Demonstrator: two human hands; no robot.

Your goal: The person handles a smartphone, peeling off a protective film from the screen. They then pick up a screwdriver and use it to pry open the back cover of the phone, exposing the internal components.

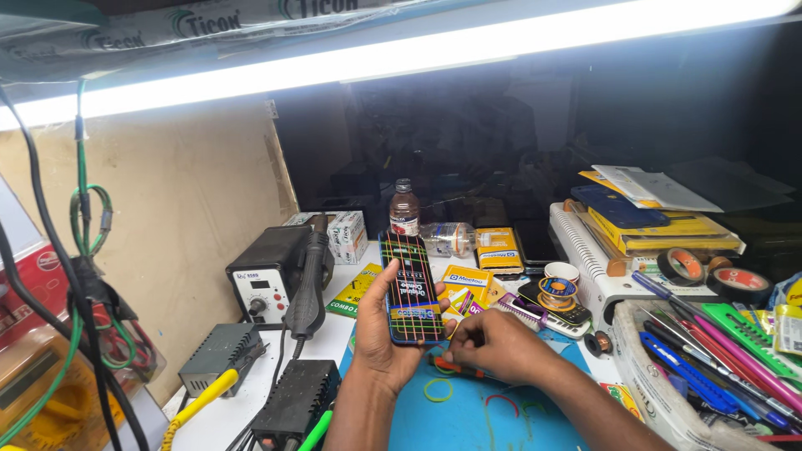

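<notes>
Left hand [380, 334] grips rubber-banded phone [411, 288] upright above blue mat [501, 418] — right hand [493, 342] beside phone, fingers curled, pinching unclear.

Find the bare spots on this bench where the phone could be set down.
Barest: blue mat below the right hand, with loose bands. A white strip lies between hot-air station and mat. Crowded: boxes behind the phone, tool tray on the right.
</notes>
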